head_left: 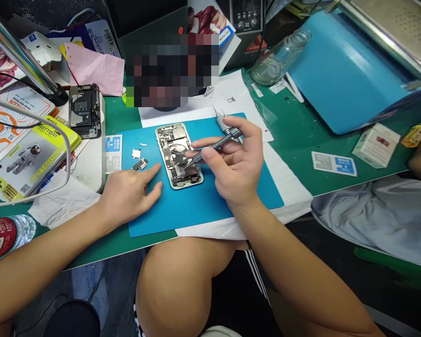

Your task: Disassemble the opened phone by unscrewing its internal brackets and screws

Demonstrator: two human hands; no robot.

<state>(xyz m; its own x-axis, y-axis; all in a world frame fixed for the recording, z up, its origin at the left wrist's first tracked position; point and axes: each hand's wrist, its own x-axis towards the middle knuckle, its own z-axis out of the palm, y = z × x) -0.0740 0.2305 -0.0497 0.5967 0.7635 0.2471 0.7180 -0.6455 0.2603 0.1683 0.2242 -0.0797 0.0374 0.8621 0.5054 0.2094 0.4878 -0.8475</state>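
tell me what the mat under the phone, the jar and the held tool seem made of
Mat: probably silicone or rubber, matte, evenly coloured. Jar: likely glass, glossy, transparent with bright highlights. Tool: perhaps metal, dark grey, faint sheen; plastic possible.

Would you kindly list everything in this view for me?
Table: one, green, across view
Mat: one, blue, on table
Paper: count unclear, white, under mat
Opened phone: one, white-rimmed, on mat
Slim tool: one, grey, over opened phone
Loose parts: several, silver and dark, on mat
Second phone: one, dark, left
Battery box: one, yellow, left
Bottle: one, red-labelled, near left
Sheet: one, pink, back left
Jar: one, clear, back right
Small box: one, white, right
Cards: two, blue and grey, flanking mat
Left grip: one, bare, beside opened phone
Right grip: one, bare, holding slim tool
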